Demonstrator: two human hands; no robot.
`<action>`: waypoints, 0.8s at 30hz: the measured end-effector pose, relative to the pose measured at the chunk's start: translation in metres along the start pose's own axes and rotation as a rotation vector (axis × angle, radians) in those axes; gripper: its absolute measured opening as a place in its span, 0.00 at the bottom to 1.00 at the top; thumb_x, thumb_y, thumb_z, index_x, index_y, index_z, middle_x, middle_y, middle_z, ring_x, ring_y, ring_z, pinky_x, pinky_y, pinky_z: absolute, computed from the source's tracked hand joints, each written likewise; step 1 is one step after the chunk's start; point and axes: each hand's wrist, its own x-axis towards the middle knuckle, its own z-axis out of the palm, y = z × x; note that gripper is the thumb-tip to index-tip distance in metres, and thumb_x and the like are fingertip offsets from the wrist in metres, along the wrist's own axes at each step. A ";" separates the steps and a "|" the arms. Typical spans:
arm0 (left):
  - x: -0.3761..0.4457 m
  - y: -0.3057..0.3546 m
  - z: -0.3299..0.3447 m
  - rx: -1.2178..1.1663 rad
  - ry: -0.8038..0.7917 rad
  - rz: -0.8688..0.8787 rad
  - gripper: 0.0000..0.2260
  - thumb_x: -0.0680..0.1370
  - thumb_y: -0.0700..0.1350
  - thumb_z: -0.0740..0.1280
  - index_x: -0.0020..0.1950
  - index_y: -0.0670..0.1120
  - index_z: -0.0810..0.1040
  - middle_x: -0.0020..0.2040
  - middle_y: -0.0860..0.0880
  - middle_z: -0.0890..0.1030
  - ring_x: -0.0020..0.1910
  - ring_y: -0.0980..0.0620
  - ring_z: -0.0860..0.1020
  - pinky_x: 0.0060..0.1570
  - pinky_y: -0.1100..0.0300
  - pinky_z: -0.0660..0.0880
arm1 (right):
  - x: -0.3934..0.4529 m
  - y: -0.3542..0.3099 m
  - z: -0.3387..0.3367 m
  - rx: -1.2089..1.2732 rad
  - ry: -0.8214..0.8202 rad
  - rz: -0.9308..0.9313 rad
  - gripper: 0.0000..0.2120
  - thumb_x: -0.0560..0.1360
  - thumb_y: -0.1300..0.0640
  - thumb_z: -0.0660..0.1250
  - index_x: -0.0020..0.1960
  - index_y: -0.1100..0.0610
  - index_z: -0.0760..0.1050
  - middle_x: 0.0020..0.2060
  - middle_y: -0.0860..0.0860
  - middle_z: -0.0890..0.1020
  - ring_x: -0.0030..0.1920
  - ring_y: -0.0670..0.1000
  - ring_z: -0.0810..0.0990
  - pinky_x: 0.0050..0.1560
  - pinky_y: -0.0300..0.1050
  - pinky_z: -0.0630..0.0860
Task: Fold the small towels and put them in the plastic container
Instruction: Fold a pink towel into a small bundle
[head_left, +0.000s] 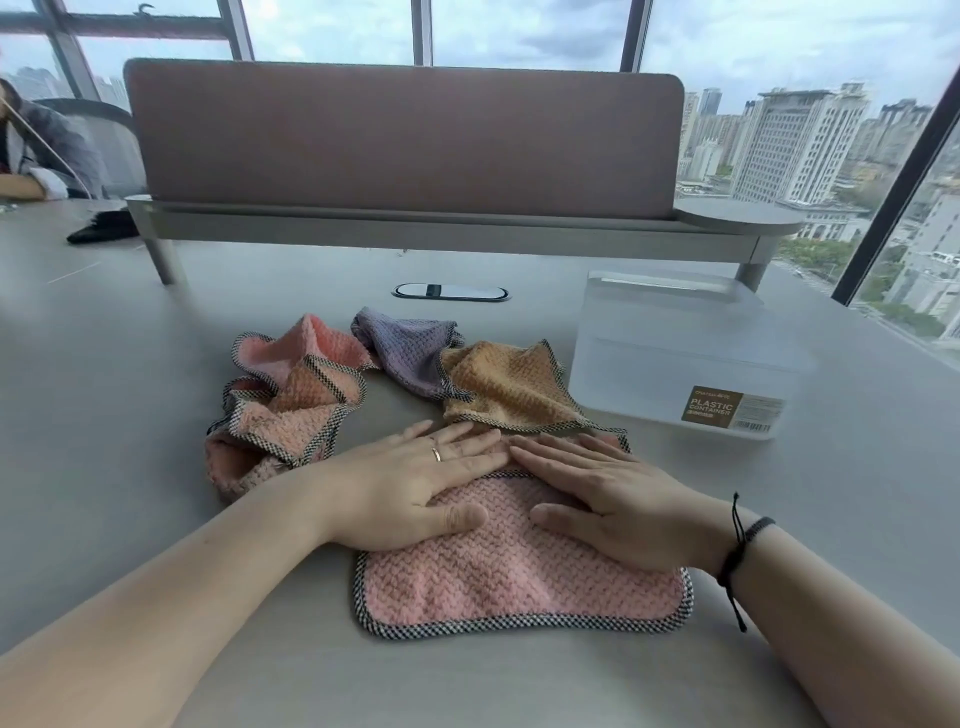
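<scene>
A pink towel (519, 582) with a checked border lies flat on the grey table in front of me. My left hand (426, 478) and my right hand (597, 493) both rest flat on its far half, fingers straight, fingertips almost meeting. Behind them lie a crumpled peach-pink towel (291, 400), a lilac towel (405, 348) and an orange towel (509, 389), whose near edge lies right at my fingertips. The frosted plastic container (675, 358) stands at the right with a brown label on its front.
A brown desk divider (405, 140) on a grey shelf crosses the back of the table. An oval cable port (450, 291) sits in the tabletop behind the towels. Another person's arm (31, 171) and a black object (104, 228) are at the far left. Windows lie beyond.
</scene>
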 end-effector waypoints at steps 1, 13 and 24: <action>-0.001 0.001 -0.001 -0.014 0.049 0.010 0.32 0.78 0.71 0.47 0.80 0.64 0.45 0.79 0.66 0.41 0.78 0.64 0.37 0.77 0.58 0.36 | -0.001 0.000 0.000 0.059 0.044 -0.004 0.34 0.75 0.28 0.46 0.78 0.37 0.50 0.77 0.33 0.51 0.77 0.35 0.46 0.78 0.43 0.45; -0.005 0.008 -0.007 -0.626 0.623 0.061 0.10 0.74 0.51 0.74 0.36 0.47 0.82 0.29 0.51 0.79 0.28 0.55 0.75 0.28 0.58 0.71 | -0.015 -0.058 -0.007 0.279 0.024 -0.171 0.16 0.62 0.38 0.78 0.40 0.47 0.79 0.36 0.45 0.81 0.38 0.45 0.79 0.41 0.44 0.77; -0.025 0.051 -0.031 -0.509 0.076 0.024 0.15 0.66 0.50 0.82 0.41 0.43 0.81 0.27 0.55 0.74 0.22 0.62 0.71 0.24 0.72 0.63 | -0.008 -0.056 -0.009 0.539 0.113 -0.092 0.13 0.76 0.47 0.71 0.39 0.53 0.75 0.30 0.45 0.79 0.29 0.45 0.71 0.31 0.43 0.69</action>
